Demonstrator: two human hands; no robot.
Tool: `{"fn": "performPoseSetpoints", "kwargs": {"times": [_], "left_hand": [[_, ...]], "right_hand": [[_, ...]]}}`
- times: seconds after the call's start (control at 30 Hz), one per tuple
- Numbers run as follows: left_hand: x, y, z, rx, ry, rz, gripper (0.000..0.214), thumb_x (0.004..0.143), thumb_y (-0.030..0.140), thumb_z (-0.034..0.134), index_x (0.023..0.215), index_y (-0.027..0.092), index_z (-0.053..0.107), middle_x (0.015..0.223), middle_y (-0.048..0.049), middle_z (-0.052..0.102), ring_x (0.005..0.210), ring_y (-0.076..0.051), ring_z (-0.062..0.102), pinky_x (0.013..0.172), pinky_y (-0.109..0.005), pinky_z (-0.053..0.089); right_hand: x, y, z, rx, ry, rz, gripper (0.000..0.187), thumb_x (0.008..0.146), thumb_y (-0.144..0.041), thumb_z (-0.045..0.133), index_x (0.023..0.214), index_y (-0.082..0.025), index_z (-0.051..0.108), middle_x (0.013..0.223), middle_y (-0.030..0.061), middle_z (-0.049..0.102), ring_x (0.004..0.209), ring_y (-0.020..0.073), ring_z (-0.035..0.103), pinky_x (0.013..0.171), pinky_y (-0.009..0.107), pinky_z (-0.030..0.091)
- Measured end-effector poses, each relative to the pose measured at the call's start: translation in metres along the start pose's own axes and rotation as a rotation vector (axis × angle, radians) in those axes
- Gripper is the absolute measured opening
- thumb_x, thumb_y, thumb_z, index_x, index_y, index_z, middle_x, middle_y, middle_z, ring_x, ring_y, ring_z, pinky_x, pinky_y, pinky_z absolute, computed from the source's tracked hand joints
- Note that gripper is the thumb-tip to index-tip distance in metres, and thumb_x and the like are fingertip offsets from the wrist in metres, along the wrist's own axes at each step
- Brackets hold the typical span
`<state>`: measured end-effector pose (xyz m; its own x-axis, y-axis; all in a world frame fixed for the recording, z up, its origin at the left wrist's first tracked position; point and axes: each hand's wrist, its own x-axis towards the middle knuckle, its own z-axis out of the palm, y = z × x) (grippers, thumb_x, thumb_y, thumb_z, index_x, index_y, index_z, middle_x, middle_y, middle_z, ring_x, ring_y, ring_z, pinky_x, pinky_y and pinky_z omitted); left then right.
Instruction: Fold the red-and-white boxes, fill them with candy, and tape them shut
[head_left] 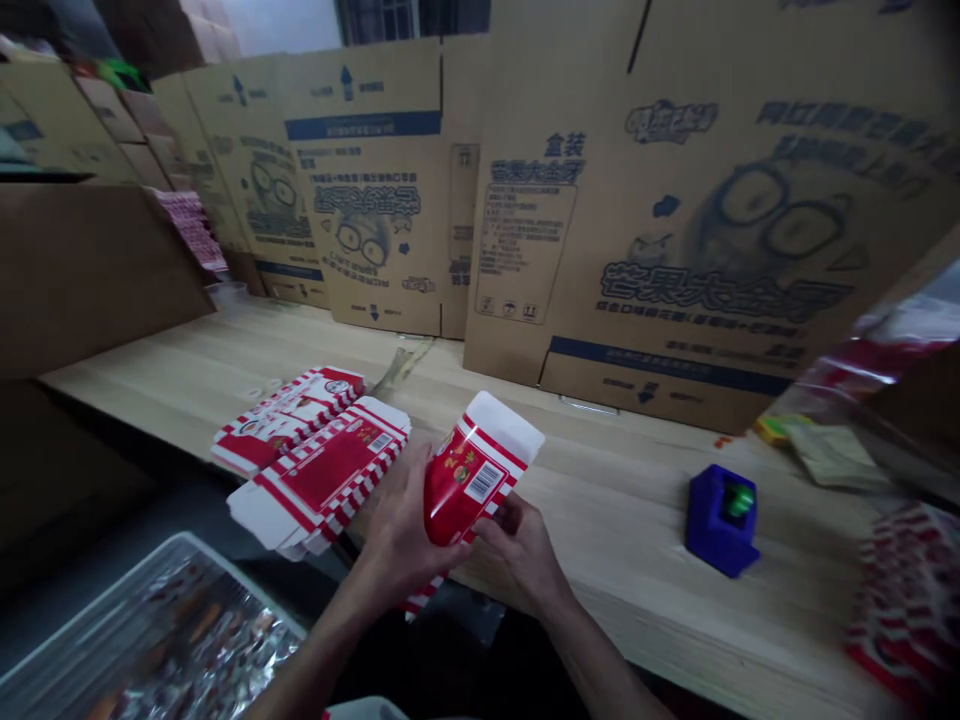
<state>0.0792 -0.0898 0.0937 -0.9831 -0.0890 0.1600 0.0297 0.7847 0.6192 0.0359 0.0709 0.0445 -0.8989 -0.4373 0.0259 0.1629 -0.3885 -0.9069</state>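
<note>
Wooden counter (622, 500) in front, flat red-striped carton blanks (315, 460) just beside my left hand (397, 530). That hand and my right hand (517, 550) are together, clamped on one half-folded red carton (469, 475).

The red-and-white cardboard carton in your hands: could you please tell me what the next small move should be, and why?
I would probably fold the white end flap of the red-and-white cardboard carton inward, since it seems to stand unfolded while the left hand and right hand already hold the carton's body steady.
</note>
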Motion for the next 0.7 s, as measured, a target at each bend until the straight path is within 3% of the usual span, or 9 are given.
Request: {"fn": "performPoseSetpoints", "kwargs": {"times": [0.1, 0.17, 0.27, 0.4, 0.53, 0.6, 0.7], "left_hand": [[-0.002, -0.006, 0.018, -0.23, -0.02, -0.064, 0.103, 0.061, 0.035, 0.077, 0.146, 0.014, 0.022, 0.135, -0.0199, 0.051, 0.125, -0.035, 0.05, 0.102, -0.051, 0.042], [0.001, -0.012, 0.024, -0.434, -0.052, -0.124, 0.089, 0.061, 0.033, 0.077, 0.138, 0.013, 0.037, 0.124, -0.017, 0.06, 0.114, -0.032, 0.058, 0.097, -0.048, 0.047], [0.002, -0.019, 0.032, -0.75, -0.152, -0.27, 0.056, 0.058, 0.031, 0.08, 0.107, 0.012, 0.062, 0.1, -0.012, 0.071, 0.09, -0.028, 0.068, 0.083, -0.043, 0.054], [-0.005, -0.02, 0.045, -1.125, -0.183, -0.492, 0.034, 0.058, 0.033, 0.082, 0.081, 0.012, 0.069, 0.074, -0.006, 0.074, 0.064, -0.022, 0.068, 0.063, -0.035, 0.056], [-0.011, -0.019, 0.049, -1.179, -0.203, -0.476, 0.031, 0.064, 0.034, 0.08, 0.083, 0.012, 0.07, 0.076, -0.0065, 0.075, 0.062, -0.02, 0.068, 0.063, -0.032, 0.055], [-0.009, -0.018, 0.047, -1.141, -0.221, -0.421, 0.032, 0.071, 0.036, 0.076, 0.091, 0.012, 0.07, 0.086, -0.009, 0.075, 0.073, -0.021, 0.069, 0.069, -0.031, 0.055], [-0.004, -0.017, 0.049, -1.166, -0.139, -0.312, 0.042, 0.076, 0.033, 0.072, 0.113, 0.015, 0.064, 0.11, -0.0108, 0.071, 0.097, -0.023, 0.067, 0.084, -0.031, 0.053]], "right_hand": [[-0.013, 0.002, -0.017, -0.013, 0.12, 0.036, 0.036, 0.068, -0.037, 0.079, 0.098, -0.018, 0.069, 0.098, 0.0078, 0.074, 0.087, 0.0238, 0.07, 0.08, 0.036, 0.056], [-0.021, 0.003, -0.031, -0.031, 0.179, 0.077, 0.03, 0.068, -0.039, 0.079, 0.086, -0.016, 0.072, 0.086, 0.0067, 0.075, 0.074, 0.022, 0.07, 0.072, 0.034, 0.056], [-0.028, 0.004, -0.05, -0.055, 0.193, 0.137, 0.029, 0.066, -0.04, 0.079, 0.079, -0.015, 0.073, 0.078, 0.0063, 0.075, 0.066, 0.0212, 0.068, 0.066, 0.034, 0.056], [-0.026, 0.004, -0.063, -0.097, 0.188, 0.187, 0.03, 0.063, -0.039, 0.081, 0.079, -0.015, 0.074, 0.079, 0.0069, 0.075, 0.066, 0.0209, 0.068, 0.064, 0.032, 0.055], [-0.022, 0.001, -0.069, -0.046, 0.142, 0.226, 0.03, 0.061, -0.038, 0.083, 0.079, -0.016, 0.074, 0.077, 0.0056, 0.075, 0.066, 0.0195, 0.068, 0.064, 0.03, 0.054], [-0.024, 0.001, -0.072, -0.023, 0.124, 0.25, 0.029, 0.062, -0.037, 0.083, 0.079, -0.016, 0.073, 0.076, 0.0054, 0.075, 0.065, 0.0193, 0.068, 0.065, 0.03, 0.054], [-0.036, 0.007, -0.075, 0.022, 0.041, 0.301, 0.031, 0.065, -0.036, 0.081, 0.085, -0.014, 0.072, 0.079, 0.0065, 0.074, 0.068, 0.0211, 0.068, 0.071, 0.035, 0.054]]}}
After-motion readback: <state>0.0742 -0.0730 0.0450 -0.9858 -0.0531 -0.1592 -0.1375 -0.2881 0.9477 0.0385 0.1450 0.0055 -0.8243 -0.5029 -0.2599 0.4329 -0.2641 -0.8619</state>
